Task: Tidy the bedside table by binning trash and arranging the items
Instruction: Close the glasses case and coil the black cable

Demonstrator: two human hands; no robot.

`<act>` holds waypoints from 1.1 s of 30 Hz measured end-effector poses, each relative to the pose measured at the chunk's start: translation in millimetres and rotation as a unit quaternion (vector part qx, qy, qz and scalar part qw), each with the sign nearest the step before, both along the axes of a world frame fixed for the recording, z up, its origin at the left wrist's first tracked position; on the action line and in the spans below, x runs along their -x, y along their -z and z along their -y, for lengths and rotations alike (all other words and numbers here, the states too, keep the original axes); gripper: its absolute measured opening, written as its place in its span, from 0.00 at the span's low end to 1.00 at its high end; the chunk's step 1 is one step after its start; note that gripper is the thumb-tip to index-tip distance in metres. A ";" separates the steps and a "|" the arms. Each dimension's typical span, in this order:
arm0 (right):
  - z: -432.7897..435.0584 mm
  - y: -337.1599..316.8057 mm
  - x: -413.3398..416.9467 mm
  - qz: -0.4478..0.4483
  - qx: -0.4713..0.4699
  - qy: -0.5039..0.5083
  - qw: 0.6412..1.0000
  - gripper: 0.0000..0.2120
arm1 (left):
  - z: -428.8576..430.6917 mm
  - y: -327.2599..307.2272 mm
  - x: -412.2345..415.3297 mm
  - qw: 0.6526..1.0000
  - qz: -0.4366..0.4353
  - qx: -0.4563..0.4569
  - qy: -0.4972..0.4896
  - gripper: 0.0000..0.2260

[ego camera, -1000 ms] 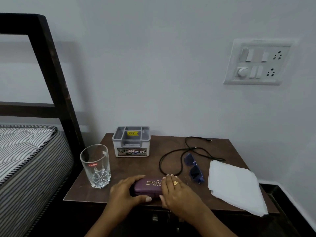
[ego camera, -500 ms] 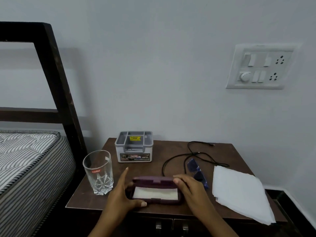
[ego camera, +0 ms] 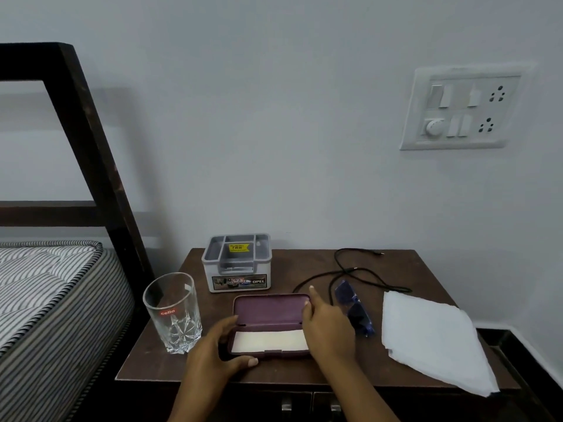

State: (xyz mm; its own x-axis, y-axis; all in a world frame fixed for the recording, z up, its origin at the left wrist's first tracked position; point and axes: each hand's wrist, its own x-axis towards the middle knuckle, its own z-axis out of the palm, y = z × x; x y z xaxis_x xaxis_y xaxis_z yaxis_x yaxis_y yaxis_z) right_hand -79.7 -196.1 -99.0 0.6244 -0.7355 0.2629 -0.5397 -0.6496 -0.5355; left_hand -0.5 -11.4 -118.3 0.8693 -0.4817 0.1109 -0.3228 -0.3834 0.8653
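A maroon glasses case point(ego camera: 269, 312) lies open near the front of the brown bedside table point(ego camera: 304, 373), lid raised, a white cloth inside its base. My left hand point(ego camera: 217, 351) grips the case's left front corner. My right hand point(ego camera: 327, 325) rests against the lid's right end, index finger pointing up. Blue-tinted sunglasses point(ego camera: 355, 310) lie just right of that hand. A black cable point(ego camera: 350, 271) loops across the table behind them. White tissue sheets point(ego camera: 432, 339) cover the right side, overhanging the front edge.
A clear drinking glass point(ego camera: 173, 312) stands at the table's left. A grey compartment box point(ego camera: 237, 263) sits at the back against the wall. The bed's dark frame point(ego camera: 91, 141) and striped mattress point(ego camera: 45, 296) are on the left. A switchboard point(ego camera: 463, 109) is on the wall.
The case was closed under both hands a second ago; its lid now stands fully open. My right hand slid to the lid's right end.
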 end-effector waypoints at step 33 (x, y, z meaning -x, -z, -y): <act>48.1 -33.4 98.9 0.094 -0.081 -0.013 0.992 0.25 | 165.6 -94.0 11.4 0.988 0.057 -0.002 0.146 0.16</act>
State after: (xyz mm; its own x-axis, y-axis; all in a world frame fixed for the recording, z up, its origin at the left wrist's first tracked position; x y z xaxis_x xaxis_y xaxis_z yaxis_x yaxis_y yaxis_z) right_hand -178.5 -244.2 -65.6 0.5943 -0.7625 0.2557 -0.4053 -0.5586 -0.7236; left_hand -11.9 -177.0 -24.2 0.6755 -0.7103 0.1981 -0.5160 -0.2634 0.8151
